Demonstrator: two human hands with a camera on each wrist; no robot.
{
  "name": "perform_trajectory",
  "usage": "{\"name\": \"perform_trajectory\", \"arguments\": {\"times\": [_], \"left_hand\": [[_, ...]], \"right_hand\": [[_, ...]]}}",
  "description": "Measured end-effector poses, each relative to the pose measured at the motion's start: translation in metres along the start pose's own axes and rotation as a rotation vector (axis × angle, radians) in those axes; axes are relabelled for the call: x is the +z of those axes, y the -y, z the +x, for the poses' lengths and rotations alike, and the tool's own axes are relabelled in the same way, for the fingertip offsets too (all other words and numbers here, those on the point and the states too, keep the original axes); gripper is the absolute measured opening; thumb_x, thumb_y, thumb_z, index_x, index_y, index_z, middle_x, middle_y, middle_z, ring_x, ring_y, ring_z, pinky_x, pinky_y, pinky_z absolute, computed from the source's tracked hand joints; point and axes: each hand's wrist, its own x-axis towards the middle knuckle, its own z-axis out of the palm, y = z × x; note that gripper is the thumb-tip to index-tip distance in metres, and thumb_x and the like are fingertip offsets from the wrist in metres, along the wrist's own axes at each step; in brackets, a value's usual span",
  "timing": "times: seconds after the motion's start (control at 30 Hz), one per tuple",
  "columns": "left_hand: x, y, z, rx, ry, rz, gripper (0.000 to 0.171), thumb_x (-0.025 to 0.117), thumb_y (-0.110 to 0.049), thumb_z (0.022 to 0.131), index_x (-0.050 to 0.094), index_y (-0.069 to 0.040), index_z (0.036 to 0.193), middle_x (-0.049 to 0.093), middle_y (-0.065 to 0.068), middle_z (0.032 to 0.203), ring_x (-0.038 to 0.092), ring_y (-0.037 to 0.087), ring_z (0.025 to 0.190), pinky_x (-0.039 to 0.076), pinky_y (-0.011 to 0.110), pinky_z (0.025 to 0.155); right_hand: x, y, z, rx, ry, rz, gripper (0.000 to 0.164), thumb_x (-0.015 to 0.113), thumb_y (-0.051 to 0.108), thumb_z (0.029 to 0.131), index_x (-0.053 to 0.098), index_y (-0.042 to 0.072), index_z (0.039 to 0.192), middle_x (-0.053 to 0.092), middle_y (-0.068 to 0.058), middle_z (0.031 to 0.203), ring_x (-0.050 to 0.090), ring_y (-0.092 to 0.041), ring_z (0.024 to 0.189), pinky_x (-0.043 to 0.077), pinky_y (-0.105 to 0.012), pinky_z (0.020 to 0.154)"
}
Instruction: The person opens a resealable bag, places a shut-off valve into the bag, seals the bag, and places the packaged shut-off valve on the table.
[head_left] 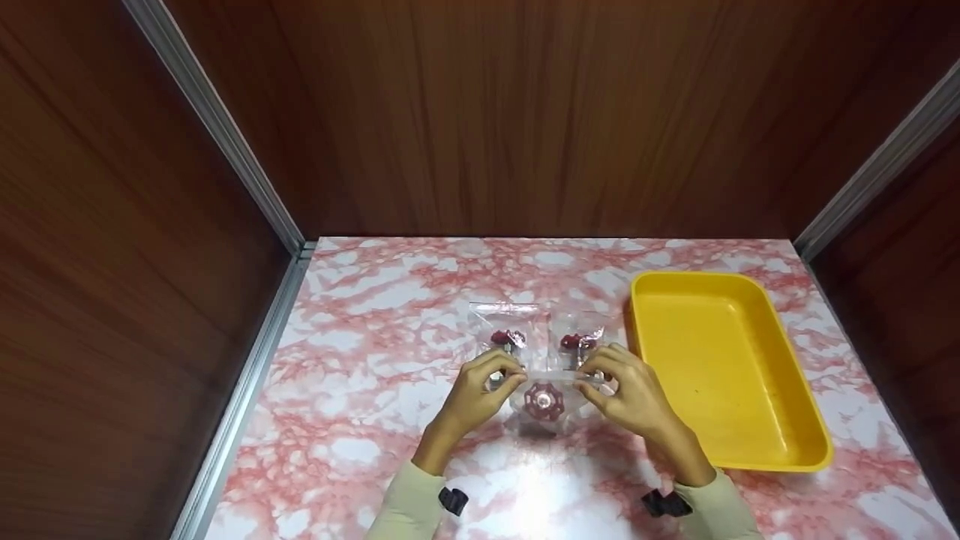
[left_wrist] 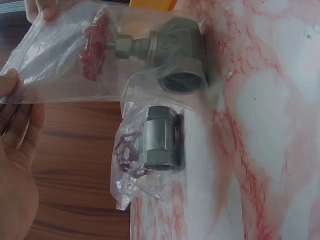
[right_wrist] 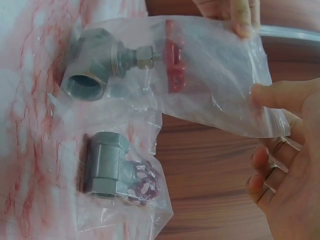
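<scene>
A gate valve (left_wrist: 170,50) with a red handwheel (right_wrist: 174,57) stands upright inside a clear zip bag (right_wrist: 215,65), its grey metal body at the bottom close to the table. My left hand (head_left: 476,390) pinches one top corner of that bag between thumb and fingers. The opposite corner is pinched by my right hand (head_left: 630,390), so the top edge is stretched between the two. Seen from above, the red wheel lies between my hands. Just beyond them, a second bagged valve (left_wrist: 160,137) and a third bagged valve (right_wrist: 107,165) lie on the table, partly hidden by my fingers.
A yellow tray (head_left: 814,420) stands on the right of the red-and-white marbled table (head_left: 360,360), near my right hand. Brown wood-grain panels (head_left: 525,112) rise at the back and both sides, with metal strips (head_left: 225,135) along the corners.
</scene>
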Motion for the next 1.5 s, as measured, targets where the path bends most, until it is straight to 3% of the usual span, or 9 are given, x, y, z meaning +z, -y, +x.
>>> {"name": "perform_trajectory", "arguments": {"times": [0.23,0.47,0.87,1.17,1.5], "left_hand": [[0.000,-0.001,0.001,-0.003,0.000,0.015,0.004,0.078,-0.005,0.096,0.074,-0.004,0.098,0.074,0.004,0.097,0.071,0.019,0.089,0.060,0.026,0.083],[0.000,-0.001,0.000,-0.001,0.005,0.004,0.005,0.074,-0.008,0.100,0.074,-0.003,0.098,0.074,0.005,0.098,0.069,0.019,0.086,0.059,0.027,0.075],[-0.001,-0.001,0.001,-0.008,-0.003,0.009,0.009,0.075,-0.011,0.100,0.075,-0.002,0.097,0.075,0.008,0.097,0.070,0.021,0.087,0.060,0.029,0.078],[0.001,-0.001,0.002,-0.006,-0.001,0.013,0.008,0.076,-0.009,0.098,0.075,-0.002,0.097,0.074,0.008,0.096,0.070,0.021,0.086,0.060,0.027,0.078],[0.000,-0.003,0.001,0.013,-0.016,-0.006,0.004,0.077,-0.005,0.096,0.074,-0.002,0.097,0.074,0.007,0.096,0.068,0.021,0.084,0.059,0.035,0.071]], "right_hand": [[0.002,-0.002,0.001,-0.085,-0.068,0.026,0.022,0.091,0.000,0.075,0.078,0.013,0.087,0.075,0.002,0.092,0.066,-0.014,0.086,0.059,-0.029,0.076],[0.003,-0.006,-0.003,-0.067,-0.107,0.049,0.021,0.093,0.004,0.076,0.081,0.015,0.089,0.073,0.005,0.089,0.060,-0.013,0.078,0.050,-0.017,0.066],[0.000,-0.016,-0.017,0.007,-0.174,0.256,0.029,0.092,-0.008,0.073,0.078,0.014,0.087,0.070,0.001,0.083,0.054,-0.021,0.069,0.044,-0.020,0.063],[0.002,-0.015,-0.015,-0.020,-0.218,0.241,0.028,0.090,-0.010,0.072,0.076,0.012,0.082,0.070,0.000,0.079,0.054,-0.017,0.068,0.045,-0.023,0.062],[0.003,-0.017,-0.017,0.032,-0.215,0.227,0.024,0.090,-0.006,0.075,0.078,0.013,0.085,0.072,0.002,0.083,0.056,-0.016,0.071,0.047,-0.025,0.062]]}}
